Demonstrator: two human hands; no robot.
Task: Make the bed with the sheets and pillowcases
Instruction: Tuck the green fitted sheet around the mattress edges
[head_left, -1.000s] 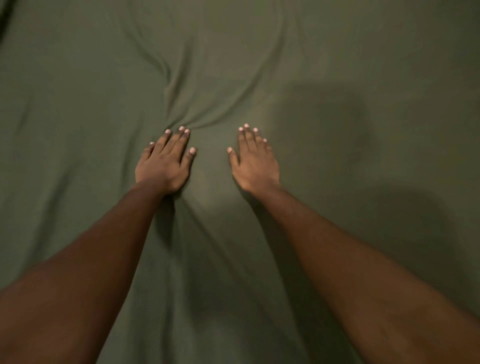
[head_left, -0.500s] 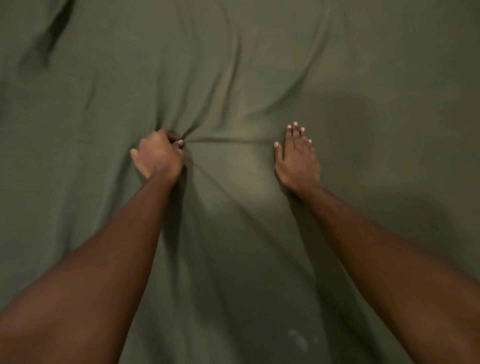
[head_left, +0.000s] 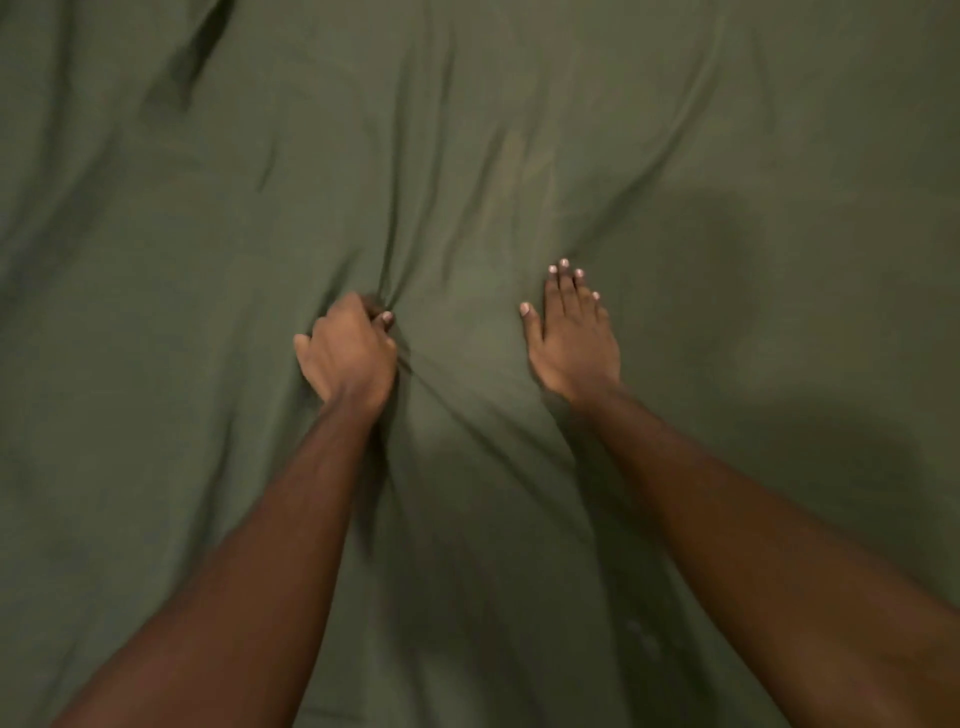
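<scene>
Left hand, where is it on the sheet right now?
In the head view, the left hand sits left of centre on the green sheet, fist closed on a bunch of fabric, beside the flat right hand.

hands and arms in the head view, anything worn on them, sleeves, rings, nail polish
Both forearms are bare to the bottom edge of the frame, with no sleeves in view. No watch, bracelet or ring shows on the left hand or the right hand. The visible fingernails are pale and short. The picture is dim and soft, so any fine marks cannot be made out.

The single head camera looks forward and down, close over the green sheet (head_left: 727, 156) on the bed.
</scene>
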